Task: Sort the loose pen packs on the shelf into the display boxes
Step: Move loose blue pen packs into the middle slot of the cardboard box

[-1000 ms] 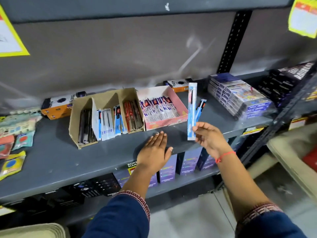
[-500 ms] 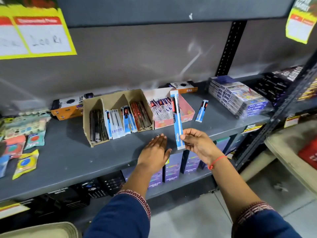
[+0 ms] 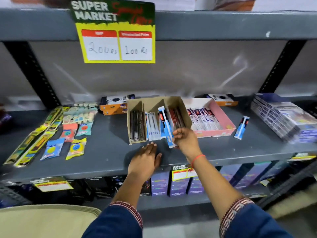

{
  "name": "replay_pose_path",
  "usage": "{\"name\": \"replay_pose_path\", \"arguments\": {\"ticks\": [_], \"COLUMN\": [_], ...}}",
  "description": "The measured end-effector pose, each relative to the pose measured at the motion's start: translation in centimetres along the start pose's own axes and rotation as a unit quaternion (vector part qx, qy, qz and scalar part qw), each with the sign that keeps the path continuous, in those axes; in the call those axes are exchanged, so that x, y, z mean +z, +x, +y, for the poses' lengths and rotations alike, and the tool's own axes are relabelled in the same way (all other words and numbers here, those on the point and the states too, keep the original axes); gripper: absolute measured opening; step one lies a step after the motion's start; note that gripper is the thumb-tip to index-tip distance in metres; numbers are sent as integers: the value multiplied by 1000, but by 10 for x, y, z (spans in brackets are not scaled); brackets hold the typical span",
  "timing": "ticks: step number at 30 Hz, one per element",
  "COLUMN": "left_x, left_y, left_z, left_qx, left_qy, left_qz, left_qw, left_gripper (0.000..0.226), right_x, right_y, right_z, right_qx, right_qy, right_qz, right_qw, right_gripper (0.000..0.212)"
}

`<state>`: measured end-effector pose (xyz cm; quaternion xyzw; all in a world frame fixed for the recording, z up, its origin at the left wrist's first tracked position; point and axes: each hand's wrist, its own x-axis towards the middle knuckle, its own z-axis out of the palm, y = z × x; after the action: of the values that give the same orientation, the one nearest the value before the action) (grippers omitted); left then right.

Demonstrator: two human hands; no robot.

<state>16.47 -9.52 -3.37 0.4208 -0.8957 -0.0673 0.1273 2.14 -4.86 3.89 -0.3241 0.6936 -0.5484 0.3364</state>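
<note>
A brown cardboard display box (image 3: 178,103) with several compartments stands on the grey shelf (image 3: 106,148), holding dark, white, blue and red pen packs. My right hand (image 3: 184,140) grips the lower end of a blue pen pack (image 3: 164,124), whose upper part lies in the box among the other blue packs. My left hand (image 3: 145,160) rests flat on the shelf just in front of the box, fingers apart. A pink display box (image 3: 224,122) with pen packs stands to the right. One loose blue pen pack (image 3: 241,127) lies beside it.
Yellow, blue and orange packets (image 3: 51,134) lie spread on the shelf's left part. Orange-and-black boxes (image 3: 115,103) sit behind the display boxes. A stack of purple boxes (image 3: 284,121) fills the right end. A yellow price sign (image 3: 116,40) hangs from the shelf above.
My right hand has carried the blue pen pack leftward from above the pink box and lowered it into the brown box. My left hand stayed flat on the shelf.
</note>
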Motion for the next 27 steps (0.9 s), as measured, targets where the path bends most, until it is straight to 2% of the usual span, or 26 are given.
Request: {"name": "replay_pose_path", "arguments": {"ticks": [3,7,14,18,27], "left_x": [0,1,1,0,0], "left_y": [0,-1,-2,-3,-3], "left_z": [-4,-2,-2,-1,-1], "left_qx": [14,19,42,44,58], "left_qy": [-5,-26,-31,-20,-13], "left_qz": [9,27,34,52,68], "left_qw": [1000,999,998,997,996], "left_gripper": [50,49,46,40,40], "right_x": [25,41,62,66,67], "right_y": [12,27,30,35,30], "right_z": [0,0,-6,-7,-14], "right_qx": [-28,-22,-55,-51,-73], "right_qy": [-84,-182,-396,-447,-537], "right_qz": [23,51,30,2,-15], "right_qw": [996,982,916,893,840], "right_gripper": [30,32,28,27,29]}}
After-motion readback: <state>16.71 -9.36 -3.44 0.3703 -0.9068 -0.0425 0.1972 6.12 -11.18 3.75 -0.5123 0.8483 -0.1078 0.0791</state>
